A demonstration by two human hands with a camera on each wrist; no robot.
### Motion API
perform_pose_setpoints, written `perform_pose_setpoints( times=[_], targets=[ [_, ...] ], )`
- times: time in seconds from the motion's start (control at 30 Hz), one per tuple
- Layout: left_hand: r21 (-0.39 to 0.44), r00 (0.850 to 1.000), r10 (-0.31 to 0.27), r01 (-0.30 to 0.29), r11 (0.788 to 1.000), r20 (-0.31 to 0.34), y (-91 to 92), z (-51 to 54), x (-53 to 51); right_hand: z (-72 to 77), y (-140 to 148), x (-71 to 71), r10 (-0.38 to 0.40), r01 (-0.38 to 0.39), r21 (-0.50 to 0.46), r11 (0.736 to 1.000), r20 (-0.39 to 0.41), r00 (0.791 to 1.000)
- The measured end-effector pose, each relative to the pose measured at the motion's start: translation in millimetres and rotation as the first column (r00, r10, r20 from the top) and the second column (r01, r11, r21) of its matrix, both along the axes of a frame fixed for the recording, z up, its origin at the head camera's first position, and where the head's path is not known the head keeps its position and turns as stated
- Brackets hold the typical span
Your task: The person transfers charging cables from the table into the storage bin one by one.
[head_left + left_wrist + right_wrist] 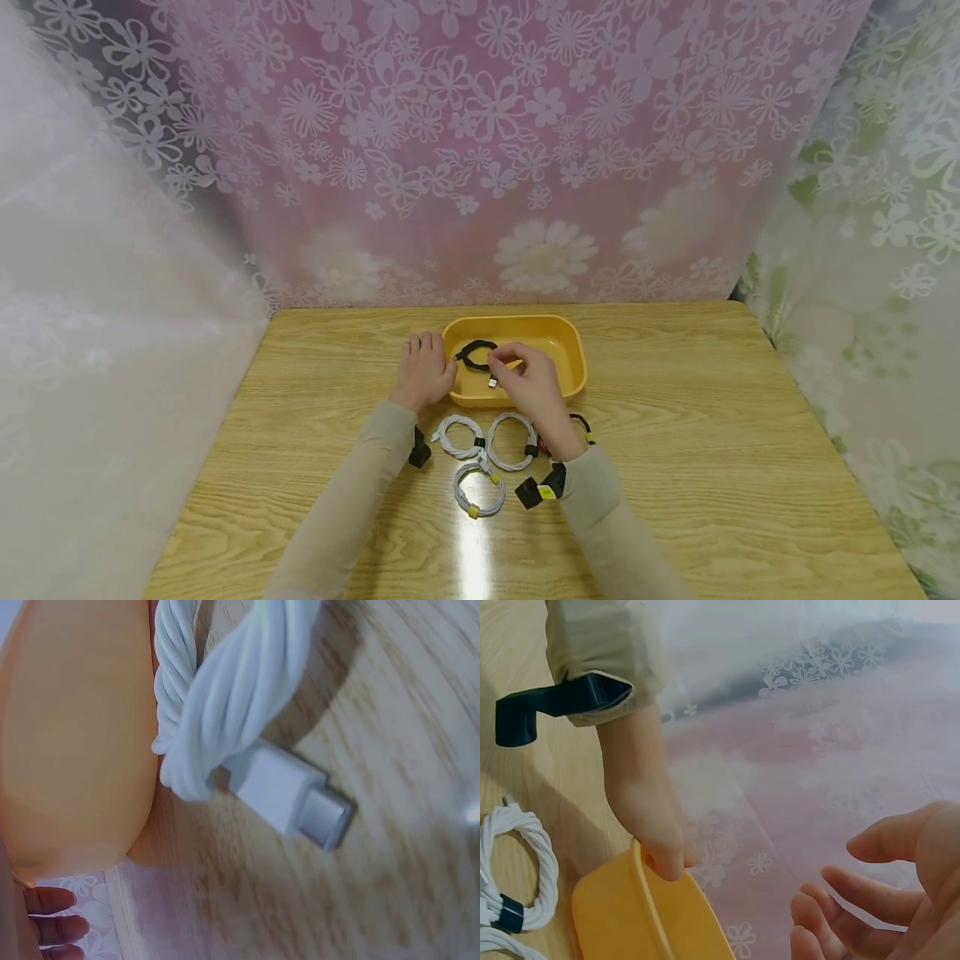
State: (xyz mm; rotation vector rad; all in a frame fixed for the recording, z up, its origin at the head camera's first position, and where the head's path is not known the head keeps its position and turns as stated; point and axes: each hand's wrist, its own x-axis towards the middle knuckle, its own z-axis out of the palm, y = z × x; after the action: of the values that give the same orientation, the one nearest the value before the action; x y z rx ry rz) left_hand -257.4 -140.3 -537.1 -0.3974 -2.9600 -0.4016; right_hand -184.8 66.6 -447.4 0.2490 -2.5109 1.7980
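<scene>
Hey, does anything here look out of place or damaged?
Nothing looks spilled or damaged. The only slightly untidy bit is the black cable in the bin: its plug pokes out of the coil. The white cables on the table look neatly coiled. The dark cable is partly hidden, so I can't judge it.

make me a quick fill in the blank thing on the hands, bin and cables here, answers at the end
1. The ____ hand grips the bin.
2. The cable lying inside the bin is coloured ____.
3. The coil nearest the person has a ____ strap.

Missing words: left; black; yellow.
</scene>
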Motion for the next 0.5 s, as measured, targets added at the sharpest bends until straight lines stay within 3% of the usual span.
perform_pose_setpoints(
  times=[0.5],
  targets=[
    [-0.024,1.000,0.020,-0.020,1.000,0.021,0.5,-2.0,-1.2,-28.4,0.7,26.5,0.028,-0.028,0.008,1.000,-0.010,1.000]
  ],
)
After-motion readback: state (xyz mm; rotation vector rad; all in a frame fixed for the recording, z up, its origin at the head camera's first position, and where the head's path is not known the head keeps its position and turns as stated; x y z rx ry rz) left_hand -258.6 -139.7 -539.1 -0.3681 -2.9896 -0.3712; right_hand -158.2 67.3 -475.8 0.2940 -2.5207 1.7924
